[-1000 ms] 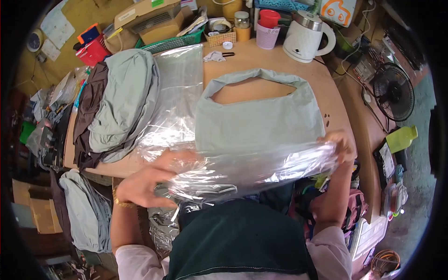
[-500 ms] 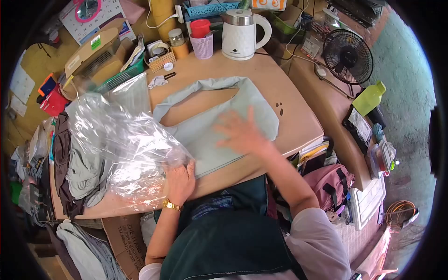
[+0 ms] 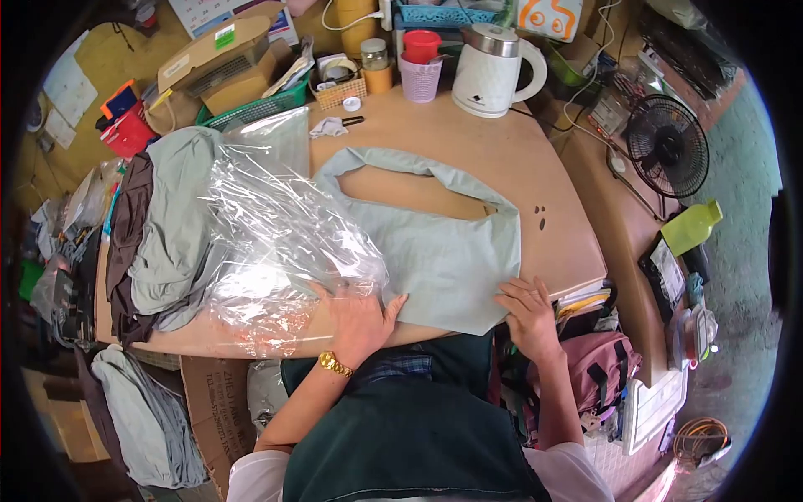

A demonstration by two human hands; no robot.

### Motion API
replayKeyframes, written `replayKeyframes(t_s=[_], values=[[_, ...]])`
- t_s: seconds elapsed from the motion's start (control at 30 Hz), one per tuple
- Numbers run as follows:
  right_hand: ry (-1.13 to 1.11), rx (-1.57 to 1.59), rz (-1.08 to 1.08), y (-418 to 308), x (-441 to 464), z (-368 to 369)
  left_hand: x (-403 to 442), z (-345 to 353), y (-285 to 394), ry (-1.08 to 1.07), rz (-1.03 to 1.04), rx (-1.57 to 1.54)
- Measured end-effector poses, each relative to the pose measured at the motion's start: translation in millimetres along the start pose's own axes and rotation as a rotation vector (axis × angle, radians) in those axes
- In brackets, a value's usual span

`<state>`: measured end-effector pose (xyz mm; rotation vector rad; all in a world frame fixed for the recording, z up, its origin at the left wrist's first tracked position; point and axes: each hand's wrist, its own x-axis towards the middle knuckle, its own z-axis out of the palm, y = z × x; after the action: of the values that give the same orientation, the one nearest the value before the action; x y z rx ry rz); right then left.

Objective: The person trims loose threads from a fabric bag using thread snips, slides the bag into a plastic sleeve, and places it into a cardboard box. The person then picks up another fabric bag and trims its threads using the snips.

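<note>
Left hand [image 3: 360,325] spread open, fingers on the clear plastic [image 3: 280,213], thumb out by the grey bag's [image 3: 452,263] near left part; no grip visible; right hand [image 3: 529,316] half open, fingertips at the bag's right edge, cannot tell whether they pinch; bag lies flat at the table's [image 3: 548,163] near edge, probably for easy reach; hands either side likely steady it; plastic overlaps its left part.

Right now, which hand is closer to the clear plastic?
Left. The left hand is at the near right part of the clear plastic; the right hand is farther right, by a corner of the grey shoulder bag.
</note>
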<state>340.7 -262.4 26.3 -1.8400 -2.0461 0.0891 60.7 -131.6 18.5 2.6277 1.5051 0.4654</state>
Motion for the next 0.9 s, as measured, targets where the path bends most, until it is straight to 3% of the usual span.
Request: replayKeyframes(t_s=[0.1, 0.2, 0.27, 0.3, 0.33, 0.4, 0.43, 0.47, 0.53, 0.6, 0.67, 0.73, 0.8, 0.83, 0.87, 0.9], values=[[0.307, -0.06, -0.119, 3.0, 11.8, -11.9, 2.0, 2.6, -2.1, -0.069, -0.034, -0.023], [0.476, -0.094, -0.166, -11.7, 47.7, -36.6, 6.3, 10.8, 2.2, -0.176, -0.012, -0.17], [0.493, -0.07, -0.308, -32.0, 90.0, -48.6, 0.3, 31.6, 12.6, 0.036, 0.273, -0.273], [0.437, -0.071, -0.355, -50.4, 113.9, -59.2, 2.8, 21.9, 24.1, -0.007, 0.36, -0.283], [0.273, -0.051, -0.359, -70.1, 139.7, -67.3, 2.1, 17.5, 24.8, -0.012, 0.364, -0.281], [-0.118, 0.094, -0.348, -83.7, 186.2, -57.4, 0.8, 10.0, 23.6, -0.403, 0.402, -0.555], [-0.343, 0.219, -0.336, -77.5, 206.2, -38.2, -0.4, 3.4, 21.5, -0.407, 0.406, -0.547], [-0.334, 0.221, -0.338, -71.9, 228.3, -30.7, -1.3, -3.9, 18.5, -0.369, 0.381, -0.651], [-1.044, 0.445, -0.372, -64.2, 262.5, -16.4, -9.6, -10.4, 5.0, -0.324, 0.351, -0.749], [-0.952, 0.391, -0.337, -56.0, 274.1, 14.3, -28.0, -14.3, -23.4, -0.304, 0.048, -0.909], [-0.863, 0.351, -0.298, -49.7, 275.2, 39.7, -47.8, -74.7, -48.7, -0.243, -0.124, -0.893], [-0.39, 0.309, -0.537, -48.3, 265.3, 54.3, -87.0, -98.5, -104.5, -0.413, -0.279, -1.195], [-0.502, 0.136, -0.564, -60.7, 268.3, 55.2, -116.3, -136.7, -144.6, -0.619, -0.309, -1.101], [-0.601, -0.048, -0.576, -69.1, 269.8, 51.8, -114.4, -165.5, -153.3, -0.785, -0.303, -0.621], [-0.603, -0.042, -0.587, -78.8, 272.8, 48.2, -106.9, -192.3, -155.0, -0.92, -0.285, -0.134], [-0.626, -0.136, -0.672, -89.4, 277.8, 43.6, -104.2, -207.6, -147.8, -0.812, -0.455, 0.037]])
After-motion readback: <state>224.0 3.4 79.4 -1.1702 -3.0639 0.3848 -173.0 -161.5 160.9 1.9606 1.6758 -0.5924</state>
